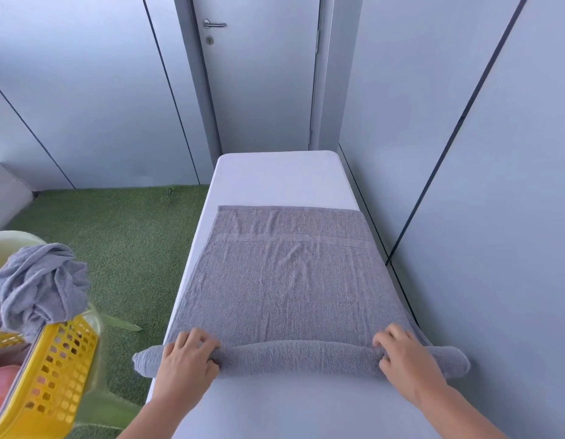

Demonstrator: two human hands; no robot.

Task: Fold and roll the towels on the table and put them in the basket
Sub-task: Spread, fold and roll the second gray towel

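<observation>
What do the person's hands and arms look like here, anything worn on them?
Two bare hands, left hand and right hand, with nothing on the fingers: no gloves or rings visible. The left forearm and right forearm are uncovered down to the frame's bottom edge; no sleeves, watch, wristband or markings show.
</observation>
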